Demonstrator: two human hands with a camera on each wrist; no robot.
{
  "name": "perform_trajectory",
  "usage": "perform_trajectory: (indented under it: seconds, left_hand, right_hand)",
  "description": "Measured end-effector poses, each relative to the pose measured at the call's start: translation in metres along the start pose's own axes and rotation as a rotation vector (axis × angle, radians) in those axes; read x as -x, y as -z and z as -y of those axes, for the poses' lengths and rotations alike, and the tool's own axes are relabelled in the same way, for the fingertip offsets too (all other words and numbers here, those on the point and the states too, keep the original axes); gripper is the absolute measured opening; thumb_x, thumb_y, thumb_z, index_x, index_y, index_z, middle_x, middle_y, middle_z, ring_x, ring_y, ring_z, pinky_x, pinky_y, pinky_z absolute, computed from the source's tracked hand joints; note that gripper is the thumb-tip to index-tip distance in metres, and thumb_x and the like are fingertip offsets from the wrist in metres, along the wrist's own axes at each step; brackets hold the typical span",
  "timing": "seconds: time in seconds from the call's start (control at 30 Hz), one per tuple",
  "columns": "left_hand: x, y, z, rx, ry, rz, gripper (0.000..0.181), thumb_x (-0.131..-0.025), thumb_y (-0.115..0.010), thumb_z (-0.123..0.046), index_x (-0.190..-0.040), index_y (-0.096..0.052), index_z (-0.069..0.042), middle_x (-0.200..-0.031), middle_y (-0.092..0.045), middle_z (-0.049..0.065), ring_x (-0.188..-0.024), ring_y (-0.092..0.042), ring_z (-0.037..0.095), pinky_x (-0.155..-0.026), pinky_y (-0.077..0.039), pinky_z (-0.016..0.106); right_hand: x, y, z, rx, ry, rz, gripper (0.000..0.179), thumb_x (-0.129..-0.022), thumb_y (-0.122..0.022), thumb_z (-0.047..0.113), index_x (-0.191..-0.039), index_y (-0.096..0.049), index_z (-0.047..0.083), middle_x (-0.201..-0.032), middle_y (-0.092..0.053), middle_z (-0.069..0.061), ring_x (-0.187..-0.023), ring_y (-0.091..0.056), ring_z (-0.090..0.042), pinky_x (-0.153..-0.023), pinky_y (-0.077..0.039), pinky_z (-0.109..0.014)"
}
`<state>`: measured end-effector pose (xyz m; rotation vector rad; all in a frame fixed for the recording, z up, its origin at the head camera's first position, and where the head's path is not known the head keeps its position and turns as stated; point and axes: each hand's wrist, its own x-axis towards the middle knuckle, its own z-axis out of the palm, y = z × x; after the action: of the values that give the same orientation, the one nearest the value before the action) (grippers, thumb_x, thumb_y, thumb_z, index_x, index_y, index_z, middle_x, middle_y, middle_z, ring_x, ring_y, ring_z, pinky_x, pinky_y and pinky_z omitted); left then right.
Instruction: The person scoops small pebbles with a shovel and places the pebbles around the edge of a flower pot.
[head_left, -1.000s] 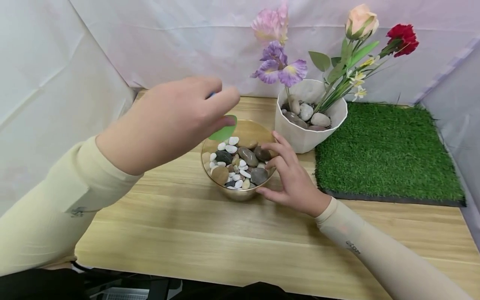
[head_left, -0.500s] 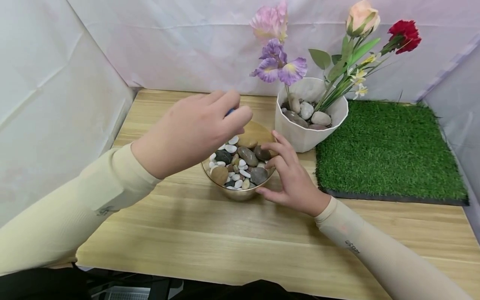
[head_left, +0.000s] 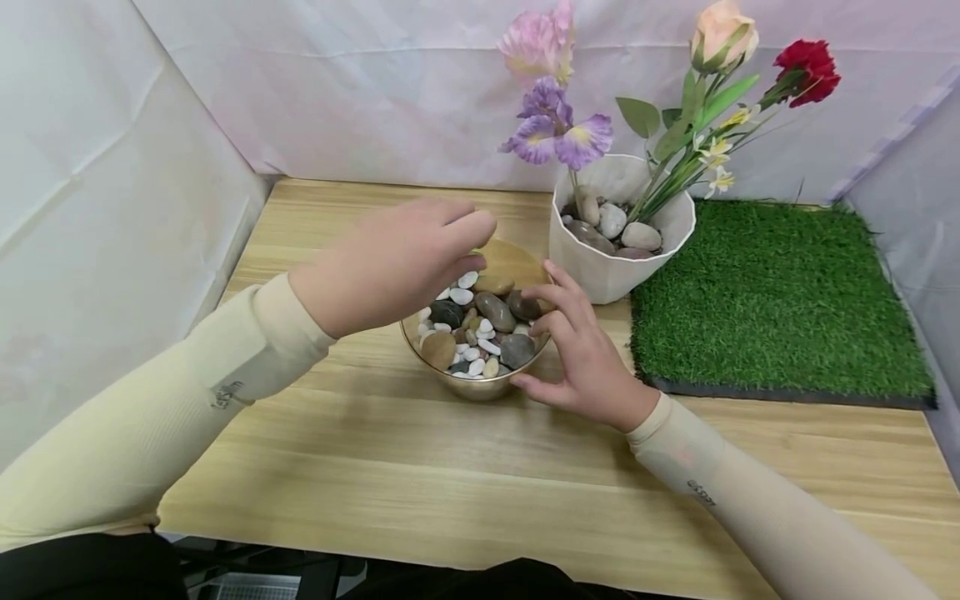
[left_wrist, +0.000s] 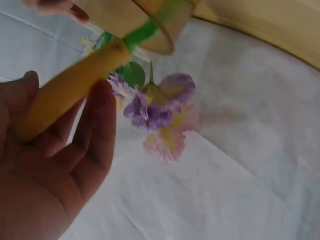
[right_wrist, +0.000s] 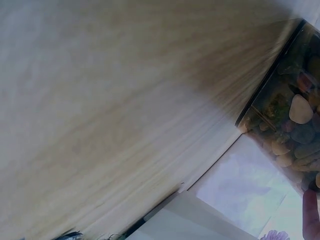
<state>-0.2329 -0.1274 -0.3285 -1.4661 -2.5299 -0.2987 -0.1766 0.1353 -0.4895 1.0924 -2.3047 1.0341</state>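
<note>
My left hand (head_left: pixel 390 265) hovers over the left back of a gold-tinted bowl (head_left: pixel 480 389). In the left wrist view it grips the orange-yellow handle (left_wrist: pixel 75 90) of a small trowel, whose green part (left_wrist: pixel 142 32) reaches toward the bowl's rim. From the head view the hand hides the trowel. White pebbles (head_left: pixel 489 347) and larger brown, grey and black stones (head_left: pixel 495 312) fill the bowl. My right hand (head_left: pixel 592 367) holds the bowl's right side, fingers bent over the rim and thumb against the near outside. One of its fingers (right_wrist: pixel 311 215) appears in the right wrist view.
A white faceted pot (head_left: pixel 600 279) with stones and artificial flowers stands close behind the bowl, to the right. Beside it lies a square of artificial grass (head_left: pixel 780 308). White cloth (head_left: pixel 360 100) closes off the back and sides of the wooden table (head_left: pixel 420 467).
My left hand has moved right and lower over the bowl, and the trowel's green blade has gone out of sight beneath it. My right hand stays on the bowl.
</note>
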Motion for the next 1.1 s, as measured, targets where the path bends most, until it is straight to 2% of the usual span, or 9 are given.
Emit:
perform_trajectory:
  seconds: [0.1,0.23,0.4,0.47,0.6,0.67,0.83,0.93,1.1]
  left_hand:
    - [0.002,-0.002,-0.001,0.015,0.038,-0.010,0.022,-0.108,-0.071,-0.018,-0.102,-0.052,-0.008,-0.091,-0.055,0.004,-0.079,-0.055,0.027,-0.064,-0.049,0.038]
    - [0.005,-0.004,0.005,0.090,0.085,-0.042,0.020,-0.108,-0.071,-0.017,-0.100,-0.055,-0.008,-0.090,-0.059,0.004,-0.078,-0.058,0.027,-0.066,-0.049,0.040]
    - [0.010,0.005,0.023,0.170,0.260,-0.091,0.014,-0.112,-0.064,-0.018,-0.105,-0.058,-0.008,-0.088,-0.067,0.004,-0.069,-0.058,0.023,-0.064,-0.047,0.041]
    - [0.013,0.008,0.029,0.199,0.320,-0.099,0.014,-0.114,-0.062,-0.021,-0.109,-0.057,-0.009,-0.086,-0.065,0.003,-0.066,-0.053,0.023,-0.064,-0.043,0.041]
    - [0.017,0.010,0.037,0.278,0.374,-0.114,0.018,-0.115,-0.059,-0.026,-0.111,-0.057,-0.009,-0.078,-0.059,0.006,-0.062,-0.044,0.024,-0.062,-0.037,0.039]
    - [0.018,0.010,0.040,0.330,0.404,-0.124,0.019,-0.115,-0.058,-0.028,-0.112,-0.057,-0.009,-0.074,-0.058,0.007,-0.061,-0.045,0.023,-0.061,-0.037,0.037]
    - [0.023,0.006,0.058,0.635,0.487,-0.166,0.016,-0.116,-0.054,-0.020,-0.111,-0.054,-0.005,-0.096,-0.070,0.014,-0.077,-0.067,0.027,-0.072,-0.057,0.031]
    - [0.027,-0.002,0.072,0.827,0.529,-0.180,0.015,-0.117,-0.051,-0.014,-0.109,-0.051,-0.002,-0.107,-0.069,0.019,-0.085,-0.074,0.030,-0.078,-0.064,0.034]
    - [0.033,-0.012,0.080,0.985,0.574,-0.178,0.017,-0.117,-0.051,-0.015,-0.108,-0.050,0.000,-0.107,-0.072,0.021,-0.085,-0.077,0.033,-0.078,-0.065,0.037]
  right_hand:
    - [0.001,-0.002,0.000,-0.002,-0.004,-0.004,0.054,-0.095,-0.075,0.053,-0.108,-0.055,0.005,-0.153,-0.047,-0.020,-0.161,-0.018,-0.046,-0.128,-0.019,-0.063]
    - [0.003,-0.005,0.000,0.003,-0.004,-0.005,0.056,-0.096,-0.073,0.056,-0.108,-0.055,0.004,-0.153,-0.048,-0.020,-0.161,-0.019,-0.046,-0.128,-0.019,-0.063]
    - [0.003,-0.006,0.001,0.007,-0.006,-0.003,0.053,-0.094,-0.077,0.050,-0.108,-0.055,0.004,-0.153,-0.048,-0.021,-0.160,-0.020,-0.047,-0.128,-0.020,-0.063]
    - [0.002,-0.005,0.002,0.010,-0.003,-0.006,0.052,-0.093,-0.079,0.048,-0.108,-0.055,0.004,-0.153,-0.049,-0.021,-0.160,-0.020,-0.047,-0.128,-0.021,-0.063]
    - [0.001,-0.003,0.002,0.019,0.003,-0.017,0.052,-0.093,-0.078,0.048,-0.108,-0.055,0.004,-0.152,-0.049,-0.021,-0.160,-0.021,-0.048,-0.127,-0.022,-0.063]
    - [0.001,-0.002,0.001,0.022,0.001,-0.022,0.052,-0.093,-0.078,0.048,-0.108,-0.055,0.004,-0.151,-0.049,-0.022,-0.160,-0.021,-0.048,-0.127,-0.022,-0.063]
    - [0.002,-0.002,0.001,0.027,0.000,-0.020,0.053,-0.092,-0.078,0.048,-0.108,-0.055,0.003,-0.151,-0.049,-0.022,-0.160,-0.021,-0.048,-0.127,-0.021,-0.064]
    - [0.002,-0.002,0.001,0.029,0.002,-0.018,0.053,-0.092,-0.078,0.049,-0.108,-0.055,0.004,-0.151,-0.049,-0.021,-0.160,-0.021,-0.047,-0.128,-0.021,-0.063]
    - [0.002,-0.002,0.000,0.024,0.011,-0.022,0.053,-0.092,-0.079,0.047,-0.108,-0.055,0.003,-0.151,-0.049,-0.020,-0.160,-0.021,-0.047,-0.127,-0.022,-0.063]
